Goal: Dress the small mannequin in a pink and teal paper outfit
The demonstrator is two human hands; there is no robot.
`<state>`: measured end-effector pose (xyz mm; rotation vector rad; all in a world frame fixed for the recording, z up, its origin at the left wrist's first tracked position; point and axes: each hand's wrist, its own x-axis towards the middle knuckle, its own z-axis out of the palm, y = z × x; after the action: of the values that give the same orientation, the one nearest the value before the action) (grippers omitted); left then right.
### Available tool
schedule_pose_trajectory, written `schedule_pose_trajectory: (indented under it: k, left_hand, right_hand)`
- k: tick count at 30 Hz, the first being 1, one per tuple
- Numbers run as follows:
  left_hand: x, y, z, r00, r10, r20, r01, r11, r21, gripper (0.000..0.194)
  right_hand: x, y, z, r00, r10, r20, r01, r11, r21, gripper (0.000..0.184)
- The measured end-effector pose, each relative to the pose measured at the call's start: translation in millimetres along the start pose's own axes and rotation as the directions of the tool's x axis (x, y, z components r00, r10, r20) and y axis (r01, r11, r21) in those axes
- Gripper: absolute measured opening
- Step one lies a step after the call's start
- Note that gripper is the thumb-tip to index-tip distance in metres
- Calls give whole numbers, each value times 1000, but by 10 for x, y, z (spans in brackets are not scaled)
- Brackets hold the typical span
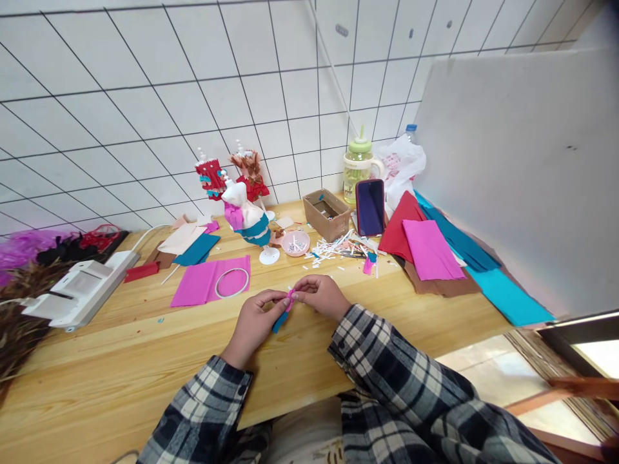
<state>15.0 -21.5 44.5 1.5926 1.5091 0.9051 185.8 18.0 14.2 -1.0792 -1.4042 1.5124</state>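
Note:
My left hand [258, 324] and my right hand [323, 296] meet above the wooden table, thumbs and forefingers closed. Between them they pinch a small strip of pink and teal crepe paper [280, 321]. Its pink part shows at the fingertips, and the teal end hangs below the left fingers. A white tip sticks up at the pinch. Just behind my hands lies a similar small pink and teal piece [370, 263]. Left of them, a silver ring [216, 283] rests on a flat pink crepe sheet [193, 285]. The fingertips partly hide the held paper.
Small dress forms [244, 212] wearing coloured paper stand at the back. Near them are a pink bowl [295, 251] with small bits, a cardboard box [325, 225], white scraps [333, 251], a phone [370, 209] and a jug [356, 187]. Folded crepe sheets [432, 250] lie right, a power strip [91, 299] left.

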Motion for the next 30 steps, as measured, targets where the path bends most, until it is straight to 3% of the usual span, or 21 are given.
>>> schedule_pose_trajectory:
  k: [3,7,12,15,19,22,25,30]
  left_hand:
    - [-1,36,-12,1000,5,25,-5,1000,-5,30]
    - [-1,37,1,997,-63,41,66,995,-76,32]
    - [-19,17,11,980,-186,64,197,915,-353,32]
    - [-34,15,12,975,-210,78,221,844,-489,30]
    - [-58,11,25,965,-230,124,259,781,-568,31]
    - [-81,33,13,968,-216,126,250,797,-549,36]
    - [-121,102,-46,985,-170,39,170,886,-431,45]
    - [-265,259,-175,997,21,-75,-31,990,-139,48]
  right_hand:
    - [6,3,-10,993,96,68,-104,986,127,33]
    - [-8,0,-10,991,116,61,-125,977,174,35]
    - [-20,-43,-48,987,128,95,-144,971,188,38]
    - [-28,-73,-63,998,68,13,-69,989,131,45]
    - [-45,-67,-19,991,-124,52,123,992,27,34]
    - [-53,-52,38,985,-172,24,172,985,1,26]
    - [-81,-83,93,978,-202,-47,202,979,3,22]
    - [-246,-233,195,968,-211,-137,201,976,-84,17]
